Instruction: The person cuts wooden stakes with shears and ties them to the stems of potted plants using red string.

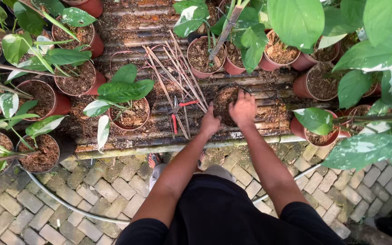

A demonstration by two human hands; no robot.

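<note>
A small dark pot (223, 102) filled with brown potting mix sits on a bamboo-slat bench (137, 34). My left hand (209, 121) grips the pot's near left rim. My right hand (243, 108) rests on top of the mix, fingers bent and pressing down; whether it holds anything is hidden. Red-handled pruning shears (176, 113) lie just left of my left hand, among a bundle of thin pale cut stems (178, 72).
Terracotta-coloured pots (134, 113) with green-and-white leafy plants crowd the bench left, back and right. Big leaves (364, 149) overhang the right side. Below the bench is brick paving (69, 199) with a thin hose (69, 204) across it. My sandalled foot (154, 159) shows below the bench.
</note>
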